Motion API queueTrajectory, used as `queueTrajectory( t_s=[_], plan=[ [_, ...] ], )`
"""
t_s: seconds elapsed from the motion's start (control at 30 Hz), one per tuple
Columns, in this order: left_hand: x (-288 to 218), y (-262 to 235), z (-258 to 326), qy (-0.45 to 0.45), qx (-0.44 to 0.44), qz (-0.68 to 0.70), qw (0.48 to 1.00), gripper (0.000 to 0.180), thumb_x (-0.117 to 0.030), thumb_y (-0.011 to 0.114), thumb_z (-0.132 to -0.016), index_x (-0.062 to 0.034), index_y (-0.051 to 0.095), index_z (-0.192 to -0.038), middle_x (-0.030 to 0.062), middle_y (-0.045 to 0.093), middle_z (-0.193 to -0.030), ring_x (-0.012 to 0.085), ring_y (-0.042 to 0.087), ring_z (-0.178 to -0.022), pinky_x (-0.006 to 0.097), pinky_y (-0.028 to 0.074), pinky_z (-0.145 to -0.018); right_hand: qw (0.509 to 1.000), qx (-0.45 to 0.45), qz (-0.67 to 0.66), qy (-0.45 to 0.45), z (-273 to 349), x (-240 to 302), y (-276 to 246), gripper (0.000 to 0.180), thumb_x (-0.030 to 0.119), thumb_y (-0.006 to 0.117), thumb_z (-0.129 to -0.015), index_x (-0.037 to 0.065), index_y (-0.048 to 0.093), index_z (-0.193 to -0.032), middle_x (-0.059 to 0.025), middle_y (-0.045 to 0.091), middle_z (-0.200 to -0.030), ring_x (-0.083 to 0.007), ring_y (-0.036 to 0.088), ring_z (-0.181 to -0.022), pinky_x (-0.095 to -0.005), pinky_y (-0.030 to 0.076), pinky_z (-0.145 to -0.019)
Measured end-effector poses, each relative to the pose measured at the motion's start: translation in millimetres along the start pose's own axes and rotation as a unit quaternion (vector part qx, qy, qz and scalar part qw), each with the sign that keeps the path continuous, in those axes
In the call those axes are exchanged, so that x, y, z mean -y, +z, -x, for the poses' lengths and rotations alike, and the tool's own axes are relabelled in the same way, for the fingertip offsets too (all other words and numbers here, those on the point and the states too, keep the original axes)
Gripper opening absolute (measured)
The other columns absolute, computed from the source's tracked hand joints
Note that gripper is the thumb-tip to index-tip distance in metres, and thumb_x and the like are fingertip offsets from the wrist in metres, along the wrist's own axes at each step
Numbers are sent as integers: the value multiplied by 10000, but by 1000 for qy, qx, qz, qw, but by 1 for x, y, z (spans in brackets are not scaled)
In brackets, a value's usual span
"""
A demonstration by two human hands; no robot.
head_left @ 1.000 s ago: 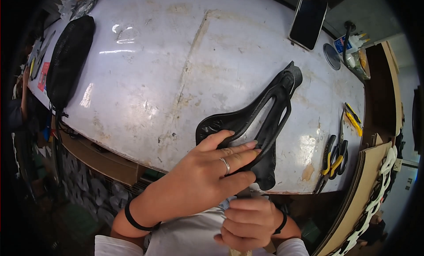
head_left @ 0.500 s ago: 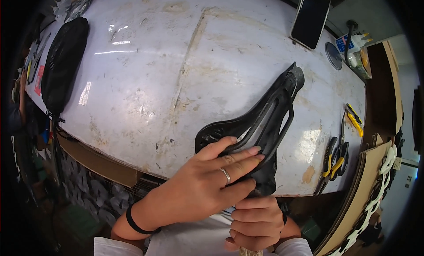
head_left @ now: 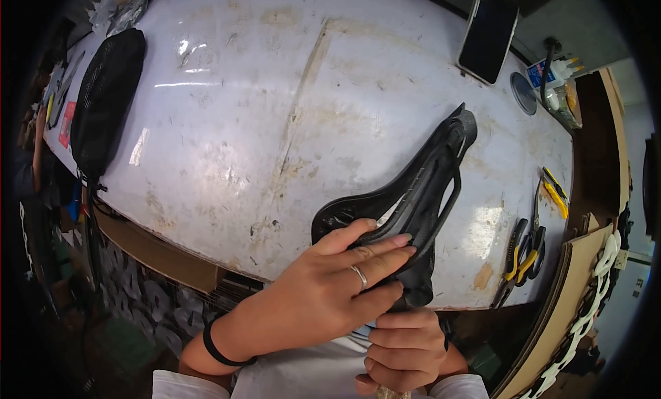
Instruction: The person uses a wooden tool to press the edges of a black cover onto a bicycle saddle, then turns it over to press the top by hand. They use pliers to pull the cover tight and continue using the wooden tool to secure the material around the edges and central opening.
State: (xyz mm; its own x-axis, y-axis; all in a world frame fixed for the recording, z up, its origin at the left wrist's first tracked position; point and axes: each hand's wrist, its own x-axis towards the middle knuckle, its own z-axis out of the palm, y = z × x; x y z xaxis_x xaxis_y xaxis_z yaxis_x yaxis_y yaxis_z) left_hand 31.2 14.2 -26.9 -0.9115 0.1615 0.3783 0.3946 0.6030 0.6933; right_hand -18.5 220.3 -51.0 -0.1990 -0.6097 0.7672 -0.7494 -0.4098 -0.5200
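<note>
A black bicycle saddle lies underside up at the table's near edge, its nose pointing to the far right and its rails showing. My left hand, with a ring and a black wristband, is closed over the wide rear part, several fingers laid across the underside and rails. Close beside it, my right hand makes a fist at the rear end of the saddle. From below that fist sticks out the tan end of a handle. The rest of that tool is hidden, so its kind does not show.
A black mesh pouch lies at the left. Along the right edge are pliers, scissors-like cutters and a yellow utility knife. A phone leans at the back right near glue bottles. Cardboard stands at the right.
The whole view has shifted slightly. The saddle's rear has tilted a little under my left hand; both hands keep nearly the same hold and position.
</note>
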Motion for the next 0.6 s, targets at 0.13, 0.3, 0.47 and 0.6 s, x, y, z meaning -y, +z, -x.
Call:
queueTrajectory(
  t_s=[0.13,0.3,0.47,0.6],
  plan=[
    [3,-5,0,-28,26,31,999,190,-128,830,-863,-113,815,-1052,118,737,-1338,309,687,-1395,518,410,-1209,996,78,-19,36,-15,6,-13,248,208,851,-942,61,668,-862,-37,689,-713,-206,685,-609,-372,629,-671],
    [-5,-9,-7,-49,55,67,995,222,-263,858,-898,-153,787,-1077,123,647,-1414,336,517,-1545,510,381,-1177,997,-13,-69,13,-11,32,-15,357,286,846,-996,15,641,-884,-106,676,-722,-285,682,-624,-445,636,-712],
    [-5,13,1,-36,-25,15,999,180,-285,884,-900,-158,781,-975,82,725,-1317,245,660,-1384,464,401,-1130,997,26,-56,52,-11,37,-18,326,257,841,-995,-6,659,-931,-120,674,-736,-304,702,-673,-449,628,-700],
    [-1,12,-1,-8,-40,9,999,129,-210,882,-889,-142,774,-907,62,788,-1209,207,738,-1254,447,455,-1080,999,3,-43,32,-15,38,-16,318,243,834,-999,-7,659,-908,-125,669,-733,-298,690,-659,-439,622,-688]
  ],
)
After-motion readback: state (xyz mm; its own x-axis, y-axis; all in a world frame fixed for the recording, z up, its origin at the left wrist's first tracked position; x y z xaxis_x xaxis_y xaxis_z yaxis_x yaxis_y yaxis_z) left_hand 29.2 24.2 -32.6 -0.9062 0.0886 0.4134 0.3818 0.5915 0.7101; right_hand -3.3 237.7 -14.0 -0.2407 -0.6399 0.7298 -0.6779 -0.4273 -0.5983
